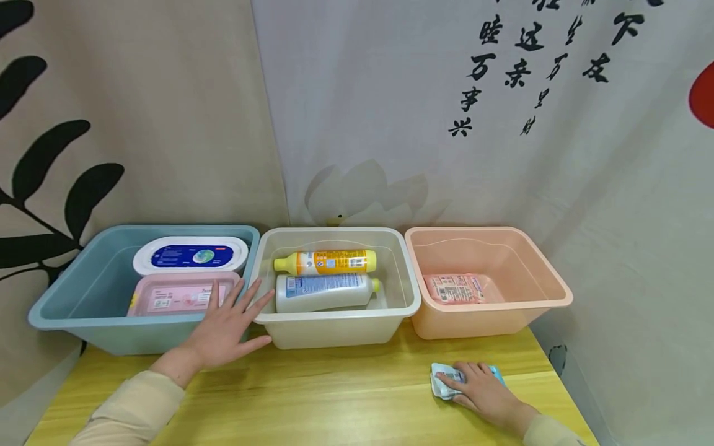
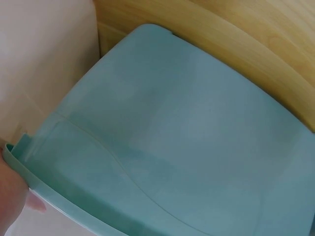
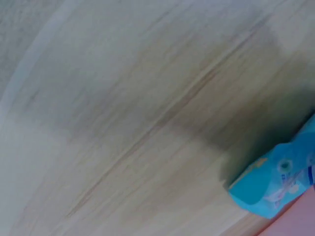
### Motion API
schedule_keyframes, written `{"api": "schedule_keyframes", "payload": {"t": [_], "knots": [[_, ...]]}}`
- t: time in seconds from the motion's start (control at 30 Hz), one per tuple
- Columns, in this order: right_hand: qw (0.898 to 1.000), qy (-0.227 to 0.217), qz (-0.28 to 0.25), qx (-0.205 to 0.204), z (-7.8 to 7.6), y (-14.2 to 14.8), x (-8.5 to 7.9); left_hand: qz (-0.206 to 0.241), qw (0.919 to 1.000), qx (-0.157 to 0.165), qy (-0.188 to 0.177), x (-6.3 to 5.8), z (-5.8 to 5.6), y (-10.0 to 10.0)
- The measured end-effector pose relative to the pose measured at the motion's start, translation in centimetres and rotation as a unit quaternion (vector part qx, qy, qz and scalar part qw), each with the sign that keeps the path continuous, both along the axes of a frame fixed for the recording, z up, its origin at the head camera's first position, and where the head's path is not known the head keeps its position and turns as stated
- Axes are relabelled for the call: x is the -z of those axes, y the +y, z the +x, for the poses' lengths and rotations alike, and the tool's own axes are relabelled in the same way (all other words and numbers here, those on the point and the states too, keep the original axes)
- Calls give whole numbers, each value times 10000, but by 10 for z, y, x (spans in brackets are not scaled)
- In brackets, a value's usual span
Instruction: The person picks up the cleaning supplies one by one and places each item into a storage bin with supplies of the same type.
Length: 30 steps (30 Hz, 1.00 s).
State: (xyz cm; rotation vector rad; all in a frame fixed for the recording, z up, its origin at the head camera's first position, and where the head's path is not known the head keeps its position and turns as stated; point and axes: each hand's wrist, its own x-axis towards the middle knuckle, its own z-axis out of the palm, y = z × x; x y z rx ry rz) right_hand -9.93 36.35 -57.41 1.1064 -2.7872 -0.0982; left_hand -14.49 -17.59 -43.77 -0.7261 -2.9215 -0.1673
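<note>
My left hand has its fingers spread at the front rims, where the blue bin meets the white bin. In the left wrist view, part of that hand is by the blue bin's rim, and the bin's outer wall fills most of the picture. On the table at the right, my right hand grips a small light-blue soft packet, fingers over its top and thumb at its near side. One bright blue end of the packet shows in the right wrist view.
Inside the blue bin lie a white wipes box and a pink lidded box. A yellow bottle and a white bottle lie in the white bin. The peach bin holds a pink packet. Curtains hang behind the wooden table.
</note>
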Motion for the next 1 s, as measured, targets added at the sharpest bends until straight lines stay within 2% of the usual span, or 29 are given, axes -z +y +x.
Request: {"api": "schedule_keyframes", "payload": {"t": [0.17,0.37,0.7,1.0], "knots": [[9999,98,-91,101,2,-2,-3,83,9999,34,68,1,0,0],[9990,47,-280,338,1,-8,-16,88,9999,52,139,2,0,0],[9974,671,-184,-174,-8,-9,-43,91,9999,24,109,2,0,0],[9969,430,-628,209,-5,-18,-55,84,9998,71,140,3,-2,-2]]}}
